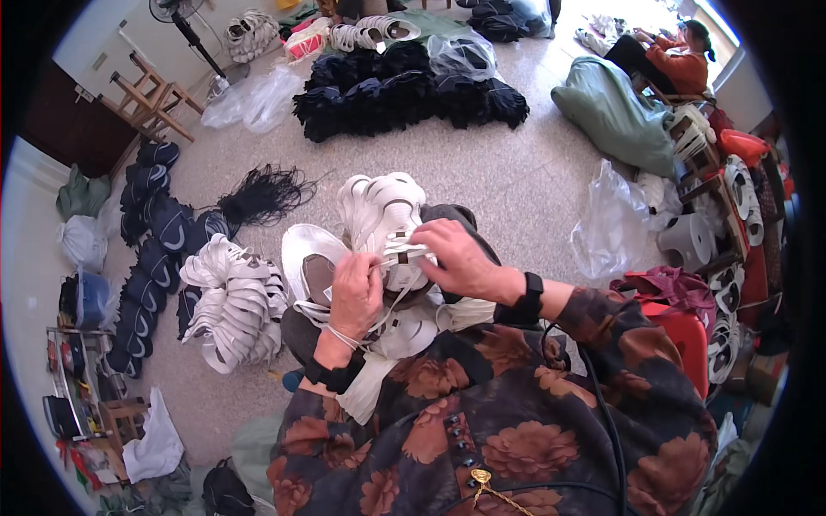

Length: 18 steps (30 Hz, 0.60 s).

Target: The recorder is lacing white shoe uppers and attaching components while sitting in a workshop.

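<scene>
A white shoe upper (403,277) rests in front of me on my lap, with white lace strands across its opening. My left hand (354,288) is closed at the upper's left side, its fingertips pinching a white shoelace (397,301). On the other side my right hand (465,261) curls over the upper, thumb and fingers closed on lace strands at the opening; its fingertips are partly hidden. Directly beyond lies a nested stack of white shoe uppers (379,206). Another white upper (297,249) with a grey inside is by my left hand.
A pile of white uppers (232,301) sits on the floor at left, near a bundle of black laces (267,196) and a row of dark uppers (159,224). Farther off are black uppers (404,95), a green sack (611,112) and a seated person (680,60). A red stool (680,335) stands right.
</scene>
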Each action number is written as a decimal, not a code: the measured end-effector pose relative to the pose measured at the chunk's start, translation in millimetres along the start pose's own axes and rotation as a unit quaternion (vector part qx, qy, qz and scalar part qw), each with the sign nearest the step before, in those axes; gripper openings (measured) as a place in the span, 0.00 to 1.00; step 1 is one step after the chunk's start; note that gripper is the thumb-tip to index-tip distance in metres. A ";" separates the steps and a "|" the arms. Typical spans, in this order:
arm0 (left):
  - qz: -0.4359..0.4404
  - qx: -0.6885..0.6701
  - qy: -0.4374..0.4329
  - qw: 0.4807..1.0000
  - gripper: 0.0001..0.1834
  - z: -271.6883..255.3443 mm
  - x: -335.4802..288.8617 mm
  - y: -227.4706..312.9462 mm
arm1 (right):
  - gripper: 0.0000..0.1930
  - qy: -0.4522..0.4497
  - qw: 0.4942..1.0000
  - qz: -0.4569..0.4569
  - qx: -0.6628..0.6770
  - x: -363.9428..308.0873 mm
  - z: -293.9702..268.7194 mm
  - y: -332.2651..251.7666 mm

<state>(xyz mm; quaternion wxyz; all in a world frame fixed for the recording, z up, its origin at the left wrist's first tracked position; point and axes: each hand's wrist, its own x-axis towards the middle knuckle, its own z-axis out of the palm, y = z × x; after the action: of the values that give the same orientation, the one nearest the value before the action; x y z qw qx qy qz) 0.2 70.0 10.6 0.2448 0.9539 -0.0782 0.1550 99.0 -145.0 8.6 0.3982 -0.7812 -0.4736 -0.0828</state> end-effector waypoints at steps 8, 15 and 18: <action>0.028 -0.020 0.006 0.999 0.20 -29.0 4.7 23.3 | 0.11 -0.049 0.998 -0.024 -0.019 29.7 34.6 -11.6; 0.041 0.034 0.031 0.998 0.18 -38.5 -5.5 22.5 | 0.10 -0.047 0.998 -0.025 0.024 28.4 40.1 -11.2; 0.054 0.011 0.050 0.997 0.17 -42.3 -4.0 27.1 | 0.09 -0.042 0.989 0.048 0.136 31.4 26.7 -12.0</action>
<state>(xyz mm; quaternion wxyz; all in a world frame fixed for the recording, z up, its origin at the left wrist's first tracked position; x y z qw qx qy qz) -20.6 67.5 56.5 0.2288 0.9421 -0.1159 0.2161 99.5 -102.4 13.1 0.4841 -0.7444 -0.4587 0.0340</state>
